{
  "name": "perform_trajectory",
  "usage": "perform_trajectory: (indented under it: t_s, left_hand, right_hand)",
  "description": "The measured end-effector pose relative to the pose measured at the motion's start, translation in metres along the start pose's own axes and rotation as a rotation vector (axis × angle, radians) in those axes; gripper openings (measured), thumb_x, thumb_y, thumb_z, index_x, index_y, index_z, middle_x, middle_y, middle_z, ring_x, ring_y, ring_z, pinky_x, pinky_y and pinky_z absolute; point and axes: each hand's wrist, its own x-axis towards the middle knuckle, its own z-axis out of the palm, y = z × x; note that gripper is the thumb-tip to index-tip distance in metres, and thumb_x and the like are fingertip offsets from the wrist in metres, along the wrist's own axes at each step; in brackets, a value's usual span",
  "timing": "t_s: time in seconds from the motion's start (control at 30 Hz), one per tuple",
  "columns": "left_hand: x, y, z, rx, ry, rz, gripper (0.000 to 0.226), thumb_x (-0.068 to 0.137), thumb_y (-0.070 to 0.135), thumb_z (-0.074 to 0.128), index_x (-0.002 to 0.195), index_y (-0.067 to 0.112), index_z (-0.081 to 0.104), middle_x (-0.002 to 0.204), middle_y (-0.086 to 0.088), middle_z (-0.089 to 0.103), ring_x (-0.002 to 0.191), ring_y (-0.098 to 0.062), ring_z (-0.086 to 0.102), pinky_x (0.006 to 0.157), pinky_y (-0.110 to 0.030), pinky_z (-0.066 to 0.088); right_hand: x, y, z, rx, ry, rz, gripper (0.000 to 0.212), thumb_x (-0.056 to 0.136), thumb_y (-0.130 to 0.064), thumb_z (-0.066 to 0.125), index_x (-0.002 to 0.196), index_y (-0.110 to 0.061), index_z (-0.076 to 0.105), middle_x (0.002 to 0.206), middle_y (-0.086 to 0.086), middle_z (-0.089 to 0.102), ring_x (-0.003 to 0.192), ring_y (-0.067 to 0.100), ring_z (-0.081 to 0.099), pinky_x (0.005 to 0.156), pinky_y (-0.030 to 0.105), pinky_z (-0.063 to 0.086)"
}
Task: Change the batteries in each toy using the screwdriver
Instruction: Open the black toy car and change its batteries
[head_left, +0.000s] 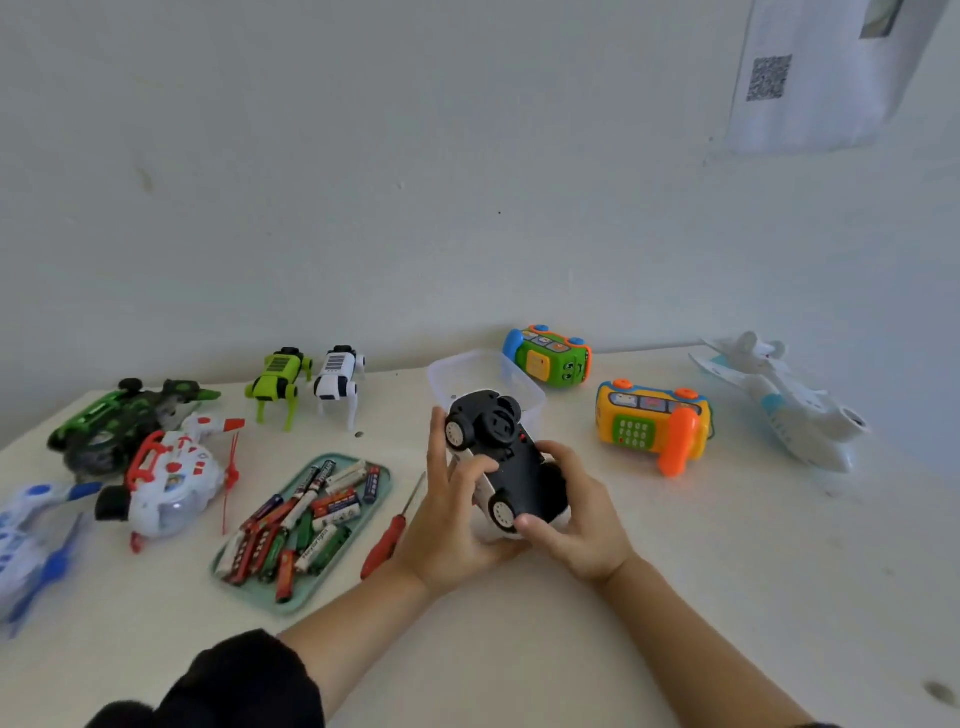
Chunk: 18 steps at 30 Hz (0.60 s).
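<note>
A pale wall (363, 182) rises behind a cream table (675, 571).

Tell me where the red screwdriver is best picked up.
Judging by its pose, grip the screwdriver by its thick red handle, coming from above. It lies flat on the table between the battery tray and the left hand, thin shaft pointing away.

Upturned toy car (501, 457) (black underside up) in both hands; red-handled screwdriver (390, 530) flat beside battery tray (260, 582)
</note>
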Motion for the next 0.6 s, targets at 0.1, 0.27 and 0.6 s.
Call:
perform_trajectory:
  t_s: [0.1,0.27,0.6]
  left_hand:
    - [-0.0054,-0.0061,0.0065,-0.024,-0.019,-0.048,0.072,0.068,0.037,0.074,0.124,0.018,0.033,0.15,-0.024,-0.011,0.139,-0.005,0.024,0.096,-0.022,0.041]
    - [-0.0077,-0.0079,0.011,0.116,-0.127,-0.103,0.089,0.067,0.041,0.066,0.139,0.031,0.014,0.152,-0.014,-0.016,0.139,-0.003,0.023,0.094,-0.029,0.044]
    - [-0.0116,-0.0057,0.013,0.387,-0.132,-0.186,0.07,0.068,0.033,0.057,0.133,0.008,0.046,0.144,-0.021,0.038,0.122,-0.037,0.05,0.1,-0.037,0.035]
  right_hand:
    - [-0.0094,-0.0004,-0.0007,-0.073,0.032,0.058,0.082,0.059,-0.057,0.068,0.126,-0.018,0.043,0.099,-0.024,0.053,0.086,-0.014,0.052,0.071,0.0,0.036]
    - [-0.0034,-0.0047,-0.0008,-0.118,-0.099,0.207,0.112,0.049,-0.057,0.078,0.141,-0.015,0.031,0.118,-0.014,0.042,0.104,-0.006,0.04,0.079,-0.007,0.025]
    - [-0.0053,0.0038,0.0059,-0.179,-0.065,0.24,0.053,0.07,-0.015,0.078,0.115,-0.008,0.051,0.101,-0.004,0.044,0.072,0.002,0.05,0.063,0.003,0.036]
